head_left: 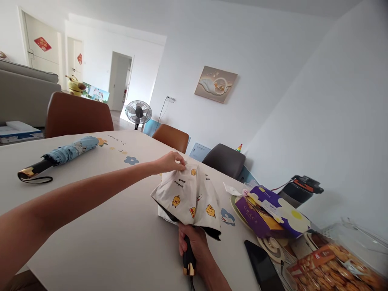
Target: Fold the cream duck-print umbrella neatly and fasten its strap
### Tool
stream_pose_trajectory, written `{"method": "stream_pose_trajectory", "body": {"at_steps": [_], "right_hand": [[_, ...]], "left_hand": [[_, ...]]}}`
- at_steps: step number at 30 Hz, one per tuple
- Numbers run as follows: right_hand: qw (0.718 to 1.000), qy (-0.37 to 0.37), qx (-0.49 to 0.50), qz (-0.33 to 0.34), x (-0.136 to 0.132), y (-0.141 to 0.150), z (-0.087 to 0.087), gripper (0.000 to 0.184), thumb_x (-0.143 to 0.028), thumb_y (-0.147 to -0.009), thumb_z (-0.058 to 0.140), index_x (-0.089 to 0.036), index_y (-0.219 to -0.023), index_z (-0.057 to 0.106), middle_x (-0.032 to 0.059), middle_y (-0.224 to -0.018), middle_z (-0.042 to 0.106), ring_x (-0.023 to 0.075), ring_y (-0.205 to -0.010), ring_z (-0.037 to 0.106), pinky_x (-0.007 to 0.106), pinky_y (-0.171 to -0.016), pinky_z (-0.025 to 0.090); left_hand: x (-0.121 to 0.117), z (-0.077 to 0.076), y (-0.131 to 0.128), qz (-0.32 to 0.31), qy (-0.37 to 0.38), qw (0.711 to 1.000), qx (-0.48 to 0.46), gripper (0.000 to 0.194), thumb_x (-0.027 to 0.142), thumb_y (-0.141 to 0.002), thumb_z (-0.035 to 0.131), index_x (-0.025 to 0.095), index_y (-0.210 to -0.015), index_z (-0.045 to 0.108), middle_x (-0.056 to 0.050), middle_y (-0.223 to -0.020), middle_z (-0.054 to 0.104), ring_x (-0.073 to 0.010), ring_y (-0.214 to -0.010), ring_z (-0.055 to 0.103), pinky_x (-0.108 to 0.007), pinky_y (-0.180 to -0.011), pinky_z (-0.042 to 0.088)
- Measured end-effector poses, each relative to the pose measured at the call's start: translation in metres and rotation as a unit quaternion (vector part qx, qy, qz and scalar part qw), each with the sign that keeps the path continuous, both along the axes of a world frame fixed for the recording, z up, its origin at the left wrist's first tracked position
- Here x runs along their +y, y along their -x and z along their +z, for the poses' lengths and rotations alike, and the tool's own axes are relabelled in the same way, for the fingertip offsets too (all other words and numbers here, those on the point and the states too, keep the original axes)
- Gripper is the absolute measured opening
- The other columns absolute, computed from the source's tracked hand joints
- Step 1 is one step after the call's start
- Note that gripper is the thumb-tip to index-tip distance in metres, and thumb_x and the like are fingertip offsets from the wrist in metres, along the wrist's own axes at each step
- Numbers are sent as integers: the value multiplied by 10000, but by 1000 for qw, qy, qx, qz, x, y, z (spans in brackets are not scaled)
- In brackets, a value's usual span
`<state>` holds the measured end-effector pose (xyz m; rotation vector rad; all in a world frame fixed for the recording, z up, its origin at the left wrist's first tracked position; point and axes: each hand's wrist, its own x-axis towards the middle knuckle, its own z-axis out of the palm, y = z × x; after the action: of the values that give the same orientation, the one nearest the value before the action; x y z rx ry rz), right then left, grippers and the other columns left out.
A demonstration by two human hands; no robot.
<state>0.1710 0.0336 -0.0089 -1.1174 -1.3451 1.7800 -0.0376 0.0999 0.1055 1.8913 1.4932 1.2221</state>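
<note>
A white folding umbrella [184, 194] with yellow duck prints and a black lining is over the table, its canopy loosely gathered. My right hand [194, 242] is wrapped round its black handle, which ends in a gold cap and a dark strap. At the far end of the canopy, my left hand [174, 161] pinches the cloth near the tip between thumb and fingers. A second umbrella [72, 150], light blue and rolled up, lies on the left of the table, with its black and gold handle toward me.
On the right of the white table [121, 226] lie a black phone [263, 264], a purple box [257, 218], a dark bottle [300, 192] and a packet of cookies [336, 270]. Chairs [79, 115] line the far side. A fan [138, 113] stands behind.
</note>
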Motion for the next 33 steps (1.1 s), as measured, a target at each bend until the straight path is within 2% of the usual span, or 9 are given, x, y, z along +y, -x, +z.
{"method": "stream_pose_trajectory", "body": {"at_steps": [3,7,11,16,21,27,30,32,33], "right_hand": [[1000,-8,-22,17,-1,1,3,284,-299,-664,544,-174,-444,413,-42,-300,380,67,-263,319,216,-330,287],[999,-15,-33,19,-2,0,5,290,-297,-676,531,-172,-442,414,-40,-303,380,70,-269,341,215,-344,292],[999,-6,-39,16,-2,-1,6,277,-291,-670,521,-173,-444,412,-45,-299,379,71,-263,338,213,-340,290],[996,-11,-79,29,-2,1,6,245,-266,-650,491,-172,-436,419,-36,-295,387,75,-262,349,210,-337,303],[991,-17,-131,38,-3,6,10,252,-255,-654,482,-173,-427,410,-28,-291,393,76,-256,356,202,-331,301],[991,-31,-129,32,-4,7,10,267,-269,-674,482,-171,-437,411,-31,-304,401,72,-262,353,201,-331,311],[992,-26,-119,27,-3,6,8,273,-269,-672,490,-172,-429,408,-33,-299,397,74,-256,353,202,-325,301],[992,-15,-121,33,-2,5,8,270,-264,-671,496,-169,-430,421,-29,-299,409,78,-258,361,204,-327,304],[992,-9,-121,33,-2,5,8,265,-261,-672,496,-168,-433,427,-29,-300,413,79,-260,363,205,-327,307]], "left_hand": [[-1,15,-14,8,-60,998,-27,138,318,-679,561,206,-728,625,1,-930,585,-155,-809,525,-265,-706,425],[3,30,-34,-5,-70,997,-15,62,235,-681,500,194,-687,547,28,-653,527,-117,-626,472,-226,-548,375],[6,25,-20,22,43,994,-101,72,243,-645,560,188,-689,544,30,-610,500,-108,-561,459,-218,-489,355],[-2,21,24,-66,218,969,-96,198,287,-581,670,181,-742,629,-3,-700,579,-127,-629,508,-231,-537,397],[-8,34,17,-46,100,989,-96,150,293,-632,628,182,-731,606,8,-733,562,-119,-698,503,-228,-618,404],[-20,43,-3,-19,43,999,-16,138,314,-702,568,194,-767,552,11,-685,541,-121,-600,475,-229,-508,352],[-25,42,16,16,55,998,-40,153,312,-669,625,178,-716,569,7,-659,532,-114,-576,468,-240,-521,365],[-27,39,38,62,91,990,-93,163,290,-643,662,160,-665,566,18,-577,476,-98,-523,430,-258,-540,391],[-29,38,49,49,103,983,-146,166,302,-668,650,159,-685,568,34,-532,431,-89,-495,405,-270,-564,415]]}}
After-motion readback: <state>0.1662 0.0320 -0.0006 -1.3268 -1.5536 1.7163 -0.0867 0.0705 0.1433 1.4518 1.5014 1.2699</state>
